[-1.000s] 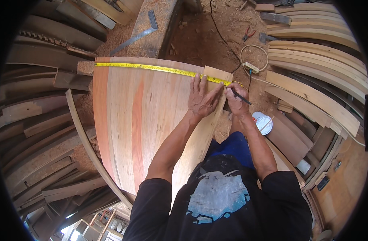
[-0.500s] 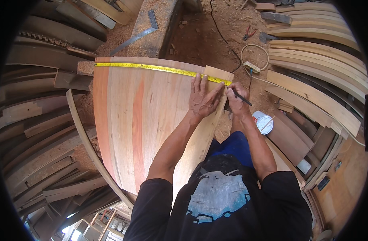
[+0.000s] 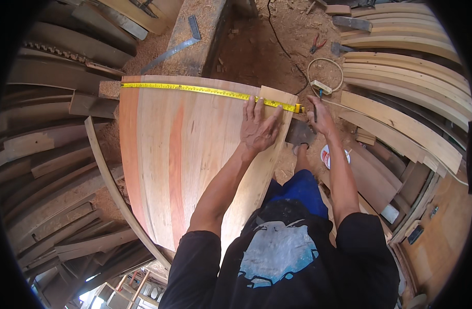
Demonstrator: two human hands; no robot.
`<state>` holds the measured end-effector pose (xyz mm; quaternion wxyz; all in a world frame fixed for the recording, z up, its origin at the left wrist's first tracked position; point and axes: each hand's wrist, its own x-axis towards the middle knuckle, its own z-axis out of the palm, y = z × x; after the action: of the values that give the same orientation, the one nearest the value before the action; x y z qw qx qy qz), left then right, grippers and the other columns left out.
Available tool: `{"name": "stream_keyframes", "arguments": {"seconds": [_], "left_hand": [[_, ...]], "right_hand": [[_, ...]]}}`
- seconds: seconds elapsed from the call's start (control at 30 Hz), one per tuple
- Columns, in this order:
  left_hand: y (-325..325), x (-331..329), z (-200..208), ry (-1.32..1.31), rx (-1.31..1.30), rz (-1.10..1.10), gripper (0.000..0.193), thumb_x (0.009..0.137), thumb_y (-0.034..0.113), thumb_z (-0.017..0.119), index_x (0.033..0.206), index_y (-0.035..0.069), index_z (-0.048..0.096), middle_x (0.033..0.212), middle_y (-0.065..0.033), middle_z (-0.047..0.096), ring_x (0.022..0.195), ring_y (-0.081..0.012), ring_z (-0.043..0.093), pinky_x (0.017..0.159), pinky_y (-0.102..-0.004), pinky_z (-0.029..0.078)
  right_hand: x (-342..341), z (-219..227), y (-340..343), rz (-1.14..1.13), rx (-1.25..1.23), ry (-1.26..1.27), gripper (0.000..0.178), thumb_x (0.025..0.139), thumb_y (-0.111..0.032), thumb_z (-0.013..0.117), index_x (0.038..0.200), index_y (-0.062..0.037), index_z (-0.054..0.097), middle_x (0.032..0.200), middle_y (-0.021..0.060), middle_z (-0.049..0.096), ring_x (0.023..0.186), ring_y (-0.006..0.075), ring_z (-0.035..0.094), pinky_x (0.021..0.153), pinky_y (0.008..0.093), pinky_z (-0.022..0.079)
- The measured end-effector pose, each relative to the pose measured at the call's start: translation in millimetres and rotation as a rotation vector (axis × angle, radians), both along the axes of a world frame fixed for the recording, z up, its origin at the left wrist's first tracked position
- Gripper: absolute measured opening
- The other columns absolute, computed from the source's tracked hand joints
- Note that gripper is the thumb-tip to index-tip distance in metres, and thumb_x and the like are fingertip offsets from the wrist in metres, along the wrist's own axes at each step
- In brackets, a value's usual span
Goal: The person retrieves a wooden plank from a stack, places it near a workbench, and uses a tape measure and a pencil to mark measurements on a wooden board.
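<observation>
A yellow tape measure (image 3: 205, 91) runs across the far end of a wide wooden panel (image 3: 159, 154) made of joined boards. Its case end sticks out just past the panel's right edge. My left hand (image 3: 257, 129) lies flat, fingers spread, with fingertips pressing the tape down near that end. A short pale board (image 3: 278, 96) lies under the tape there. Off the right edge, apart from the tape, my right hand (image 3: 323, 119) is closed on a dark pencil (image 3: 315, 112).
A metal try square (image 3: 177, 50) rests on a thick beam beyond the panel. Pliers (image 3: 317, 44), a power strip (image 3: 321, 86) with its cord and a white bucket (image 3: 326, 156) are on the shavings-covered floor. Stacked planks (image 3: 400, 72) line the right; dark boards (image 3: 56, 113) fill the left.
My right hand has drawn back from the panel's edge to the right with the pencil, uncovering the tape's case end. My left hand stays nearly where it was.
</observation>
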<state>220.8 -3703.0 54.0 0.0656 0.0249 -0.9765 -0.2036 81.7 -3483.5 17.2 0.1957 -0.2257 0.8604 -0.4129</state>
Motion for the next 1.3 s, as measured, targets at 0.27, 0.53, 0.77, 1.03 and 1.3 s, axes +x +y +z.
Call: {"name": "stream_keyframes", "arguments": {"seconds": [0.27,0.53,0.77,1.03,1.3], "left_hand": [[0.9,-2.5,-4.0,0.032,-0.009,0.012,0.053,0.080,0.033,0.064,0.127,0.010,0.056,0.134,-0.0277,0.041,0.131,-0.0515,0.031,0.111,-0.0622,0.026],[-0.1,2.5,-4.5,-0.005,-0.007,0.052,0.054,0.081,0.032,0.062,0.130,0.011,0.053,0.135,-0.0264,0.041,0.131,-0.0505,0.032,0.112,-0.0608,0.025],[2.4,-2.4,-1.8,0.010,0.001,0.079,0.064,0.085,0.033,0.059,0.141,0.005,0.044,0.135,-0.0245,0.043,0.132,-0.0461,0.034,0.113,-0.0566,0.025],[3.2,9.3,8.9,0.120,-0.067,0.105,0.050,0.085,0.028,0.060,0.133,0.013,0.054,0.119,-0.0177,0.050,0.120,-0.0398,0.043,0.106,-0.0524,0.031],[-13.5,66.8,38.7,0.137,-0.104,0.021,0.007,0.079,0.016,0.063,0.084,0.012,0.063,0.089,-0.0087,0.056,0.089,-0.0284,0.052,0.081,-0.0445,0.037]], "right_hand": [[-19.2,-80.3,-19.2,0.415,-0.135,-0.118,0.057,0.072,-0.004,0.057,0.129,-0.0013,0.056,0.110,0.0288,0.065,0.101,0.0434,0.063,0.086,0.0444,0.050],[-26.6,-43.9,-13.9,0.459,0.335,-0.246,0.052,0.078,-0.023,0.069,0.122,-0.0009,0.052,0.112,0.0222,0.063,0.106,0.0358,0.060,0.091,0.0411,0.046],[-21.6,-33.3,27.2,0.245,0.214,-0.238,0.059,0.070,-0.030,0.075,0.119,-0.0023,0.057,0.112,0.0227,0.062,0.107,0.0380,0.060,0.088,0.0430,0.047],[18.1,69.4,5.5,0.322,0.385,0.064,0.053,0.075,-0.045,0.071,0.102,-0.0002,0.065,0.088,0.0237,0.066,0.086,0.0383,0.065,0.078,0.0467,0.051],[116.0,104.5,-14.3,0.390,0.021,-0.167,0.054,0.084,-0.039,0.067,0.116,0.0041,0.061,0.107,0.0259,0.065,0.100,0.0365,0.064,0.088,0.0411,0.050]]}}
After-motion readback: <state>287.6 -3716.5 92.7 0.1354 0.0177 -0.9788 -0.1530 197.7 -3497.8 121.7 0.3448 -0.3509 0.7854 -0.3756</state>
